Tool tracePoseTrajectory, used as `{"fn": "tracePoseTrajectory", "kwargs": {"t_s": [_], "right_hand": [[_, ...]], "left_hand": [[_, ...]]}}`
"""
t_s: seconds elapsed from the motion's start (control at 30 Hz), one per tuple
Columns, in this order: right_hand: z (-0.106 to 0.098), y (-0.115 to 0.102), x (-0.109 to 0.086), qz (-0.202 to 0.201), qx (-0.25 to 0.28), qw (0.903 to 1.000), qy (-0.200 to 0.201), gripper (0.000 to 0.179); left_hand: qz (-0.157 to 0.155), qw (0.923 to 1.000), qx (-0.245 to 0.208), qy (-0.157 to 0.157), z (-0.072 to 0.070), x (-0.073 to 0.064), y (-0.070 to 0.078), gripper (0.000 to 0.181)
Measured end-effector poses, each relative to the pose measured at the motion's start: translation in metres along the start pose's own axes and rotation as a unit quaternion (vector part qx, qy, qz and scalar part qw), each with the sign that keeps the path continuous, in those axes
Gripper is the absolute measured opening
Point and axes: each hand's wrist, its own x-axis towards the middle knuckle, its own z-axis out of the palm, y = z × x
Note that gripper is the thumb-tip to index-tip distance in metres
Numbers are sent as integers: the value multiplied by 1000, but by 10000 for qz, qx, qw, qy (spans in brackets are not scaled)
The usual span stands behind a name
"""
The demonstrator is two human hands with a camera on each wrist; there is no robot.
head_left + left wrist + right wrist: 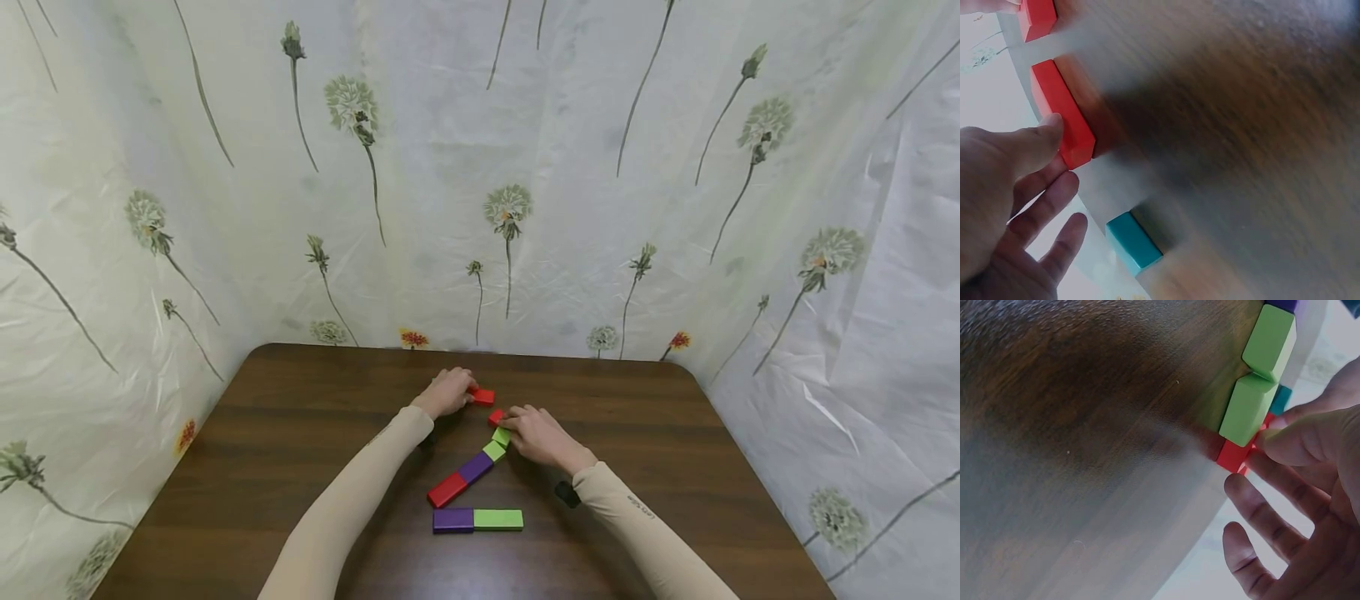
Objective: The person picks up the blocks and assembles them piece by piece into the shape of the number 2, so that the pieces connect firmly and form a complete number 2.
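My left hand [447, 392] is at the far middle of the table, its thumb and index finger pinching a long red block [482, 397]. In the left wrist view the thumb lies on the face of that red block [1063, 112], and the other fingers are loosely bent. My right hand [540, 435] pinches a small red block [496, 417] at the far end of a slanted line of blocks. Two light green blocks [1249, 409] come right after it, then a purple block [476, 467] and a red block [447, 490]. A gap separates the two held blocks.
A teal block [1133, 242] lies on the table near my left hand, hidden in the head view. Closer to me, a purple block [453, 521] and a long green block [498, 520] lie end to end. A flower-print curtain [450, 275] surrounds the dark wooden table [660, 467].
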Motion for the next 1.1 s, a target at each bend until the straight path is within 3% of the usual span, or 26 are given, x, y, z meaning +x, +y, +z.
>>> {"fn": "tracePoseTrajectory", "kwargs": {"t_s": [0.23,0.43,1.1], "right_hand": [[1,0,0,-3,57,10000,32,27],[1,0,0,-23,76,10000,52,29],[0,1,0,-11,62,10000,-44,30]], "left_hand": [[-17,9978,-631,-210,-3,-1,0,25],[-45,9961,-854,-237,-3,-2,-1,24],[35,9948,-989,-260,-2,-2,-3,23]]}}
